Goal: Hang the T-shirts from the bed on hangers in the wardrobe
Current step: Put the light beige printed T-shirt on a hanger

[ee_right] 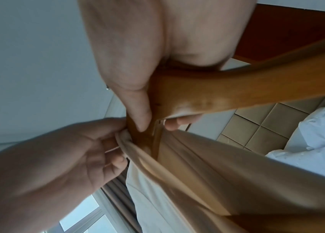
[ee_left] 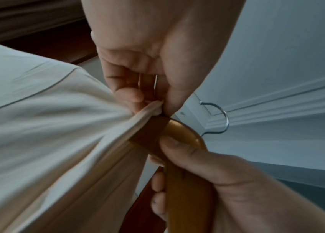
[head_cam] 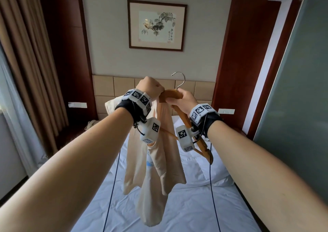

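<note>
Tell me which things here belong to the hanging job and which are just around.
Job things:
T-shirt, pinched by the left hand
hanger, gripped by the right hand
bed

Just around:
framed picture
curtain
pillows
headboard

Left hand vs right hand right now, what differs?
The left hand pinches the beige T-shirt fabric at its fingertips; the right hand wraps round the wooden hanger near its hook. The left grip bunches soft cloth, the right holds rigid wood. Both are raised above the bed, nearly touching.
</note>
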`<state>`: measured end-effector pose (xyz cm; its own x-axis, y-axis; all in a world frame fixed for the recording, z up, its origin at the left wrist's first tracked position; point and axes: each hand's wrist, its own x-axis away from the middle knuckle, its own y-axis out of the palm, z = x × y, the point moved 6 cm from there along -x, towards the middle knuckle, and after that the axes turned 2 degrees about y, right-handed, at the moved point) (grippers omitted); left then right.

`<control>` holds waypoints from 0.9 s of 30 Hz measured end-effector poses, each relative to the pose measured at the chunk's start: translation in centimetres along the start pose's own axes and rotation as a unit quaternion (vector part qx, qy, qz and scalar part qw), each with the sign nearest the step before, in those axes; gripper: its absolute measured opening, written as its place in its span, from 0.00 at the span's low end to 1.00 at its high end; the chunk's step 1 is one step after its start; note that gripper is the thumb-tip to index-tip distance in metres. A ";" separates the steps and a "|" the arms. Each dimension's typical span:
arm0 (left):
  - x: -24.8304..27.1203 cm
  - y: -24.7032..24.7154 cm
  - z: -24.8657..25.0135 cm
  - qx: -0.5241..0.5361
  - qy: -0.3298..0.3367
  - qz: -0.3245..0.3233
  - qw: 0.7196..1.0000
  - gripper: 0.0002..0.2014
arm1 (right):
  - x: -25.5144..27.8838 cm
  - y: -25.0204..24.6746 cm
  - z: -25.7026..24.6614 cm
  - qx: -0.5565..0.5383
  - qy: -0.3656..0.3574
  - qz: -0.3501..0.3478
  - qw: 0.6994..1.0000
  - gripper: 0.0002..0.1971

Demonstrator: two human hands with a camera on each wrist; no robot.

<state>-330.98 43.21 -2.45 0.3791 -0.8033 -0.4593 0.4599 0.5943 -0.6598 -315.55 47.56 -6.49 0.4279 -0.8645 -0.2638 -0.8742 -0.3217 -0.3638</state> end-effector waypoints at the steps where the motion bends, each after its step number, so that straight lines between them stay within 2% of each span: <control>1: 0.2 0.2 0.5 0.008 0.001 0.001 1.000 0.11 | 0.3 0.0 0.0 -0.005 -0.001 -0.010 1.000 0.07; 4: 0.7 1.2 2.4 0.024 0.011 0.004 1.000 0.11 | 1.1 -0.1 0.2 -0.015 -0.015 -0.037 0.999 0.04; 9: 1.6 3.4 5.4 0.011 0.043 -0.039 0.998 0.16 | 1.0 -1.8 1.3 -0.011 -0.023 -0.018 1.000 0.05; 13: 2.8 5.5 7.7 -0.091 0.088 -0.101 0.987 0.19 | 0.8 -4.4 2.7 0.045 -0.025 0.026 0.998 0.04; 15: 3.0 6.5 8.5 -0.108 0.091 -0.132 0.981 0.23 | 0.7 -5.4 3.4 0.065 -0.023 0.027 0.997 0.07; 20: 3.1 7.8 9.8 -0.131 0.055 -0.159 0.977 0.36 | 1.7 -7.7 2.4 0.072 -0.055 -0.008 0.996 0.07; 27: 4.1 9.0 12.7 -0.073 0.004 -0.217 0.973 0.28 | 2.7 -11.4 2.4 0.027 -0.095 -0.055 0.994 0.10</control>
<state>-315.05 45.76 -2.72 0.1689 -0.9780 -0.1223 0.4557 0.1875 -0.8701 -303.90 49.83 -5.20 0.5602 -0.7355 -0.3812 -0.8084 -0.3851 -0.4451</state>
